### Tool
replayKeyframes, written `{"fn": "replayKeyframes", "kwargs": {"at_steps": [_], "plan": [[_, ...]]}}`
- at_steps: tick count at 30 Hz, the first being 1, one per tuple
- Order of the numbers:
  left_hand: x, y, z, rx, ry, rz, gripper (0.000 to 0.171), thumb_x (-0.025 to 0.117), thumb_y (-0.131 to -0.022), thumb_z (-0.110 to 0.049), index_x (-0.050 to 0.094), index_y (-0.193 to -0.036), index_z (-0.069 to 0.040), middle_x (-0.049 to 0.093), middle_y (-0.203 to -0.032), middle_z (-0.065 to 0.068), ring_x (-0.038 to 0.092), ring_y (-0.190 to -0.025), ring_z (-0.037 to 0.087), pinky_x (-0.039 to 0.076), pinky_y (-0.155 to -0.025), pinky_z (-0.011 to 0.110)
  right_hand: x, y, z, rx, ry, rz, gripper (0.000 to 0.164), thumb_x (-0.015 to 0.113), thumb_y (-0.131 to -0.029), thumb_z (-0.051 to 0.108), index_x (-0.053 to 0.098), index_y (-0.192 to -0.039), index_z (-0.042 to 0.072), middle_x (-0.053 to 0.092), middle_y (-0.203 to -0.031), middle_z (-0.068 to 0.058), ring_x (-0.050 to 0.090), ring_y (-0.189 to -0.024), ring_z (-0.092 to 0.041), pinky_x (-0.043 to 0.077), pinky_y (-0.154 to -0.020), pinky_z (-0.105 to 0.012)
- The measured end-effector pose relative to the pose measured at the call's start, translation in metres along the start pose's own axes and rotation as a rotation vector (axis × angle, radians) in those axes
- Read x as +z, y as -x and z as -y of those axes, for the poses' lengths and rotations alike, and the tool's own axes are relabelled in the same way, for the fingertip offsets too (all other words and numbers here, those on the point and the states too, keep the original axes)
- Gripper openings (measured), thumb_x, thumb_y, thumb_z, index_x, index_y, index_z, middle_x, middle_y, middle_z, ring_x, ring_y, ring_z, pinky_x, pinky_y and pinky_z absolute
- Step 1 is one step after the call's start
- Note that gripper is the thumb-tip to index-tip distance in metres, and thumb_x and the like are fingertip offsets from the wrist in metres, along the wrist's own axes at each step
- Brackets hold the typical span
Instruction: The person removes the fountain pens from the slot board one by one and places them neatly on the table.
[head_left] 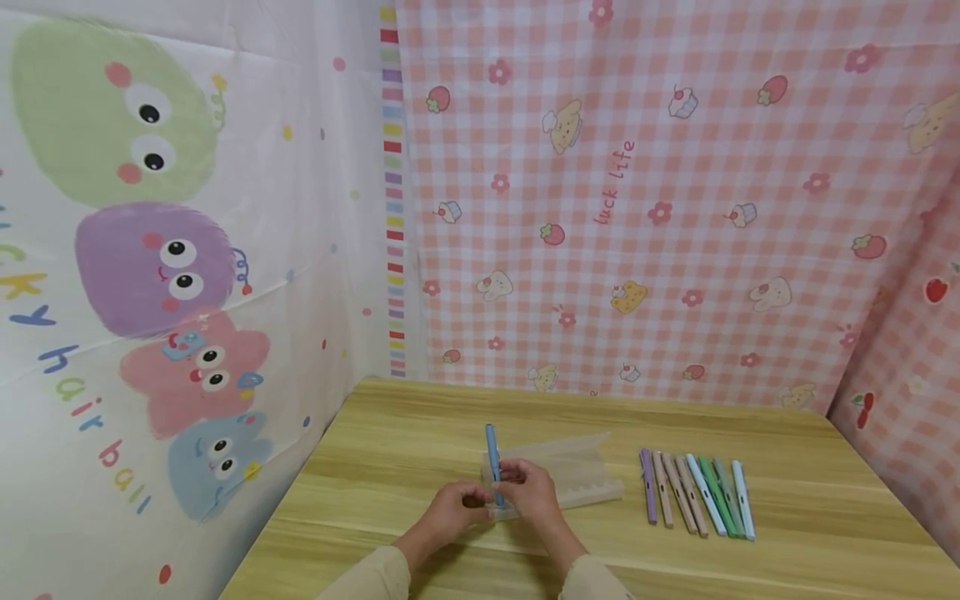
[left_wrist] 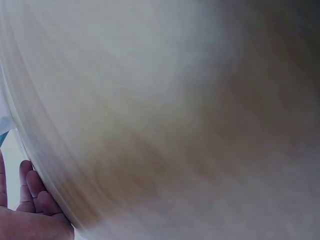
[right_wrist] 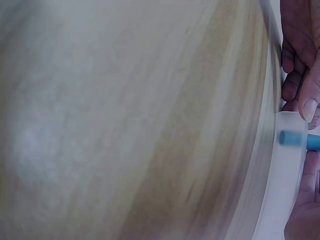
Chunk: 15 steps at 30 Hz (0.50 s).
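Observation:
A blue pen [head_left: 492, 446] stands nearly upright at the left end of a translucent plastic pen holder [head_left: 577, 458] spread on the table. My right hand [head_left: 534, 492] pinches the pen from its right side. With thumb and fingers, my left hand [head_left: 452, 512] grips the holder's front left corner. In the right wrist view the pen's lower end [right_wrist: 290, 138] shows through the holder's frosted strip [right_wrist: 282, 175], and the left thumb [right_wrist: 310, 107] presses the strip's edge. The left wrist view catches only part of the left hand [left_wrist: 37, 220] at the lower left.
Right of the holder lies a row of several pens: a purple pen [head_left: 648, 487], brown ones, a green pen [head_left: 718, 483] and pale blue ones. The wood-patterned table [head_left: 420, 417] meets a pink checked cloth [head_left: 637, 250] behind and a printed white cloth [head_left: 300, 250] on the left.

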<state>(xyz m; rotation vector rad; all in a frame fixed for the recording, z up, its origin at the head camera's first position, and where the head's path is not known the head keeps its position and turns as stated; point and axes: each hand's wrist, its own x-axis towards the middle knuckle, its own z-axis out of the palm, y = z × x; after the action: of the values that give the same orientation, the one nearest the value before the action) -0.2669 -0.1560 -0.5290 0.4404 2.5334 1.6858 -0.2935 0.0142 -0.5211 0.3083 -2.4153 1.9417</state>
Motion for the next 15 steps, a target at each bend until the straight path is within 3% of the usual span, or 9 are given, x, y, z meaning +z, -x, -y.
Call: {"fn": "replayKeyframes", "kwargs": {"at_steps": [8,15], "plan": [[0.001,0.0,0.001,-0.005,0.005,0.0,0.014,0.074,-0.084,0.0,0.069,-0.097,0.002,0.067,-0.095,0.007,0.058,-0.084,0.017,0.048,-0.071,0.026,0.0,0.002,0.005,0.002,-0.038,-0.035,0.026,0.072,-0.086,-0.002,0.067,-0.111,-0.006,0.07,-0.098,-0.012,0.065,-0.092,-0.024,0.054,-0.08,-0.035],[0.0,0.001,-0.002,0.027,-0.013,-0.005,0.013,0.074,-0.085,-0.001,0.07,-0.097,0.003,0.068,-0.093,0.008,0.057,-0.083,0.013,0.048,-0.071,0.025,-0.003,0.0,0.015,-0.018,-0.193,-0.048,0.031,0.067,-0.091,-0.001,0.062,-0.121,-0.01,0.066,-0.106,-0.02,0.064,-0.096,-0.025,0.056,-0.079,-0.034]]}}
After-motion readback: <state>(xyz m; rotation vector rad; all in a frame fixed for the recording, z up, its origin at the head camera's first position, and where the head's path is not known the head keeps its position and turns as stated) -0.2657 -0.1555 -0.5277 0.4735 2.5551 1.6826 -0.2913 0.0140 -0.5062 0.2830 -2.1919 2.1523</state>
